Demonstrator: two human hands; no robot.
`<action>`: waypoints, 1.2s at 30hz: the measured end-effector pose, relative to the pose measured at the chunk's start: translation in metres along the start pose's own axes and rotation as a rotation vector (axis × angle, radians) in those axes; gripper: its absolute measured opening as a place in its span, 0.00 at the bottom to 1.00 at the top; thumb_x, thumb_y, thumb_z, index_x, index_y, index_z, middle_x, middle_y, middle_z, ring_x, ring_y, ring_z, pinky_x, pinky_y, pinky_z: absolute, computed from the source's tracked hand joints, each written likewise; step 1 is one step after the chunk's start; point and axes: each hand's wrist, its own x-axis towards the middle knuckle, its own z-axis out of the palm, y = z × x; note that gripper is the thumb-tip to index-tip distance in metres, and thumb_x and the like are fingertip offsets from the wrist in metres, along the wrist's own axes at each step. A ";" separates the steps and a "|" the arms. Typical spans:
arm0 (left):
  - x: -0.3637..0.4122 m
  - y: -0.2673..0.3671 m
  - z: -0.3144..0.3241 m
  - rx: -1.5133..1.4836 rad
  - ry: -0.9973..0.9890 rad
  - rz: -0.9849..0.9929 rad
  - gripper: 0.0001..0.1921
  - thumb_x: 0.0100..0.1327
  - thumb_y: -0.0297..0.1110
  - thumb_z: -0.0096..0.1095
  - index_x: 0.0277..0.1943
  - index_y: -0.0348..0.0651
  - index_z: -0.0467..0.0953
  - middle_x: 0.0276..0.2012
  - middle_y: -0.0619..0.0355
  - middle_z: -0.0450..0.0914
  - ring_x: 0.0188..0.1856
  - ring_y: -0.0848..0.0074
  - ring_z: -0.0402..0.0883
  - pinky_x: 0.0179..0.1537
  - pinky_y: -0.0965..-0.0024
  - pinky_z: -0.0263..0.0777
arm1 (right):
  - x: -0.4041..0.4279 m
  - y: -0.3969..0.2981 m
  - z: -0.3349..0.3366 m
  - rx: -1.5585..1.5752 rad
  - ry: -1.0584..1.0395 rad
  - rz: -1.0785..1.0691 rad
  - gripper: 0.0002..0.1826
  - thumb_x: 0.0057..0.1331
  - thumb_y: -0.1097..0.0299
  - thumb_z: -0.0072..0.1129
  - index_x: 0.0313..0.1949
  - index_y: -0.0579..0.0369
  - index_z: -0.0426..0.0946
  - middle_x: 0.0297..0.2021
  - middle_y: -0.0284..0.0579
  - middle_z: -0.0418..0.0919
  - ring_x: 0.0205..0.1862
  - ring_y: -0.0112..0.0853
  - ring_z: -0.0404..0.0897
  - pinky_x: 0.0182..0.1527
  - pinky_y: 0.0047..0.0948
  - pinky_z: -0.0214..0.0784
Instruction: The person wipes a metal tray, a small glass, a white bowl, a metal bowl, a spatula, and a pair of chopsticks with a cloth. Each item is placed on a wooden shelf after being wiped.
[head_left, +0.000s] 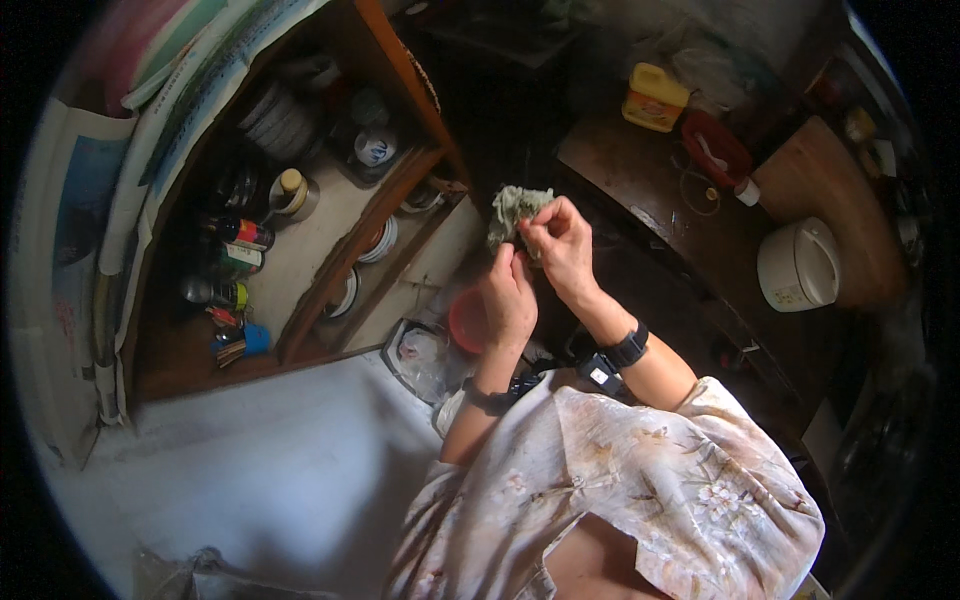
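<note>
A crumpled, pale grey-green cloth (517, 202) is held up in front of me near the middle of the view. My right hand (564, 244) pinches it at its right side between thumb and fingers. My left hand (510, 300) grips its lower edge with thumb and fingertips, close beside the right hand. A small red spot shows between the hands; I cannot tell what it is. Each wrist wears a black band. Below the cloth, partly behind my left hand, is a red plastic basin or bucket (466, 321).
Left, a wooden cupboard (322, 225) holds bottles (251, 234), a cup (375, 147), a blue container (256, 339) and stacked dishes (381, 238). Right, a brown table (622, 176) bears a yellow jug (654, 97), a red basket (716, 148) and a white rice cooker (798, 265). A plastic-lined bin (420, 360) stands low.
</note>
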 end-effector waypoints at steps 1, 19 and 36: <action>-0.003 -0.004 0.002 0.052 -0.034 0.005 0.08 0.71 0.29 0.46 0.37 0.33 0.68 0.28 0.39 0.73 0.28 0.52 0.70 0.32 0.61 0.68 | 0.012 0.002 0.001 -0.011 0.104 -0.127 0.09 0.62 0.79 0.60 0.29 0.56 0.68 0.24 0.29 0.72 0.27 0.15 0.67 0.28 0.17 0.61; -0.015 -0.017 -0.039 -0.043 0.089 -0.039 0.12 0.72 0.33 0.46 0.35 0.33 0.71 0.19 0.54 0.71 0.22 0.76 0.70 0.27 0.69 0.64 | -0.009 -0.027 0.003 0.032 -0.203 0.085 0.10 0.63 0.78 0.60 0.31 0.52 0.67 0.27 0.27 0.69 0.31 0.17 0.68 0.37 0.18 0.64; -0.022 -0.033 -0.071 -0.101 0.148 -0.138 0.13 0.72 0.33 0.45 0.31 0.36 0.69 0.21 0.56 0.72 0.25 0.73 0.73 0.29 0.65 0.66 | 0.066 -0.016 0.017 0.083 -0.118 -0.128 0.10 0.65 0.76 0.60 0.31 0.49 0.66 0.27 0.28 0.70 0.30 0.18 0.70 0.34 0.18 0.66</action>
